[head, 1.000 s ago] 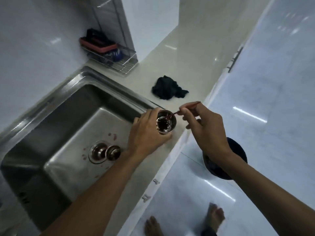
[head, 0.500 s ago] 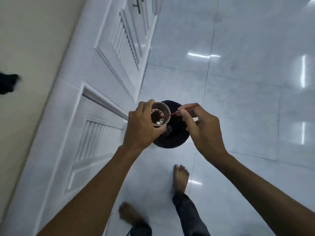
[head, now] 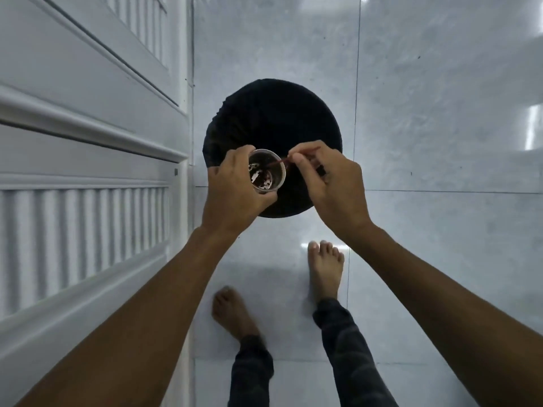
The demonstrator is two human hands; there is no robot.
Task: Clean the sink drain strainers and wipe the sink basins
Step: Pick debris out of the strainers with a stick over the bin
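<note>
My left hand grips a round metal drain strainer, its open side facing up, with dark debris and pale bits inside. My right hand pinches a thin reddish stick whose tip reaches into the strainer. Both hands hover directly above a black bin with a dark liner that stands on the floor. The sink is out of view.
White louvred cabinet doors fill the left side. Glossy pale floor tiles spread to the right. My bare feet stand just below the bin.
The view has swung from the sink and counter down to the floor. Both hands, with the strainer and stick, have moved over the black bin, and the stick tip now pokes into the strainer.
</note>
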